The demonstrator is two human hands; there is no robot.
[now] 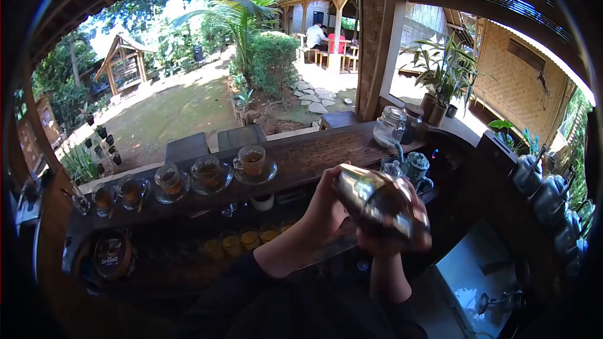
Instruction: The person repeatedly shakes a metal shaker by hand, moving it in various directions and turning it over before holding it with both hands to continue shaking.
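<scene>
A shiny metal cocktail shaker (377,198) is tilted in the air in front of me, above the near side of the bar, blurred by motion. My left hand (328,204) is closed around its upper left end. At its lower right end my right hand (396,238) wraps around it, with the fingers smeared. Beyond the shaker, partly hidden by it, stand a glass mug (417,166) and another small glass vessel. Left of my hands, glass cups of brown drink line the wooden counter; the nearest cup (252,161) rests on a glass saucer (267,172).
A glass jar (389,127) and a dark-lidded jar (412,119) stand on the wooden counter (308,154). Below are several glasses of orange drink (250,239) and a round sign (113,255). Metal kettles (551,193) line the right side. Two people sit outside under a shelter.
</scene>
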